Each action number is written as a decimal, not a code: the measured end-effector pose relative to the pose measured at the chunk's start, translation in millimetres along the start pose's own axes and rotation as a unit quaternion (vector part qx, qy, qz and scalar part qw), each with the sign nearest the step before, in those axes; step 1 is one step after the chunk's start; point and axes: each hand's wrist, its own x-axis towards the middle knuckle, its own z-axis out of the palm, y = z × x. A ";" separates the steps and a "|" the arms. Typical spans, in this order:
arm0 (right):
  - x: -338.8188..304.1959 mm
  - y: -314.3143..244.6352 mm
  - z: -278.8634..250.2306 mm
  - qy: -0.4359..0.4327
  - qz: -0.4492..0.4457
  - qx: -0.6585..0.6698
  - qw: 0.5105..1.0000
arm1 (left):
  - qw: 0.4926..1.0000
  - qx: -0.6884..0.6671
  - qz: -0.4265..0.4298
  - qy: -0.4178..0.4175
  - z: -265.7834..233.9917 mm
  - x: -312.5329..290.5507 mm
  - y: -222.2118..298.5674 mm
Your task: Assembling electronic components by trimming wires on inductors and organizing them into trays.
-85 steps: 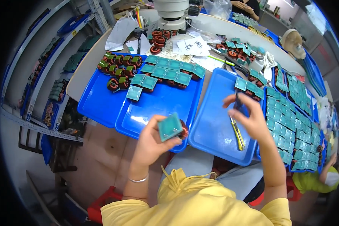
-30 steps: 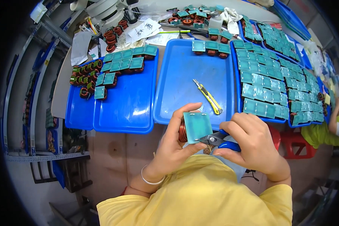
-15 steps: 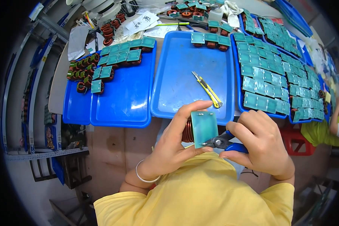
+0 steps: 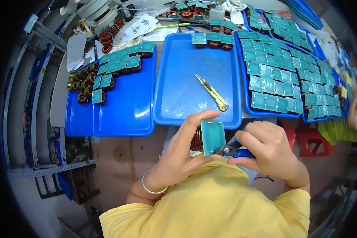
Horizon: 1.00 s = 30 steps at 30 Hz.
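My left hand grips a copper-wound coil with a green circuit board fixed to one side, the board turned toward my right. In my right hand are blue-handled wire cutters, my fingers wrapped round the grips. The cutters' jaws touch the lower edge of the board, close to my left thumb. Whether the jaws are closed on a pin cannot be made out. Beyond my hands a yellow utility knife lies on a blue tray.
Three board-topped coils sit at that tray's far edge. The left blue tray carries several more. Rows of finished-looking boards fill the trays at right. Papers lie at the back. A person's arm shows at far right near a red stool.
The view has shifted slightly, so the trays sit a little further left. My hands keep the same grips, and the cutters stay at the board's lower edge.
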 end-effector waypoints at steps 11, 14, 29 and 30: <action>-69.3 6.8 7.7 0.070 0.179 0.090 0.977 | 0.955 -0.236 -0.132 -0.125 33.6 1.9 -13.4; -70.4 7.2 -2.6 0.074 0.188 0.032 0.979 | 0.949 -0.254 -0.127 -0.137 35.2 4.4 -5.7; -68.0 2.4 -15.3 0.081 0.151 -0.034 0.985 | 0.987 -0.062 0.053 -0.135 41.5 6.6 -3.4; -67.3 2.6 -15.9 0.081 0.146 -0.040 0.985 | 0.988 -0.052 0.060 -0.134 41.3 7.0 -2.6</action>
